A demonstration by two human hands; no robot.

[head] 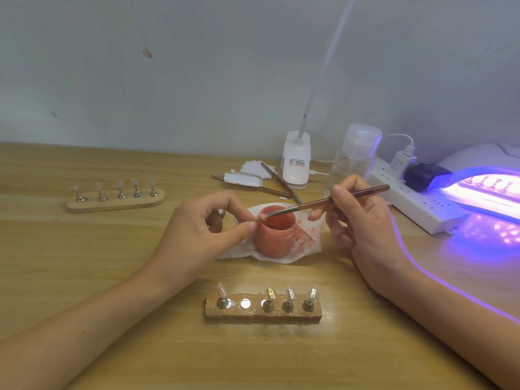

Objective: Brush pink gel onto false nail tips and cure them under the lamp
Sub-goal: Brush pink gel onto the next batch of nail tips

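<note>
The wooden table (84,277) holds everything. On its right side the curing lamp (475,157) glows purple, and a row of nail tips (492,187) sits inside it. A white power strip (416,204) lies just beside the lamp.

The left hand (197,232) has its thumb and finger curled in, and they pinch one small nail tip (261,217). The right hand (363,218) holds a thin brush (337,199) like a pencil.

A long wooden stand (115,202) with five clear tips sits far to the left. A shorter stand (263,312) sits close to the person, and its left holder carries a pink tip.

The open jar of pink gel (274,237) stands between the hands on a stained paper towel (306,240). The pinched tip is over the jar's left rim, and the end of the brush touches it.
</note>
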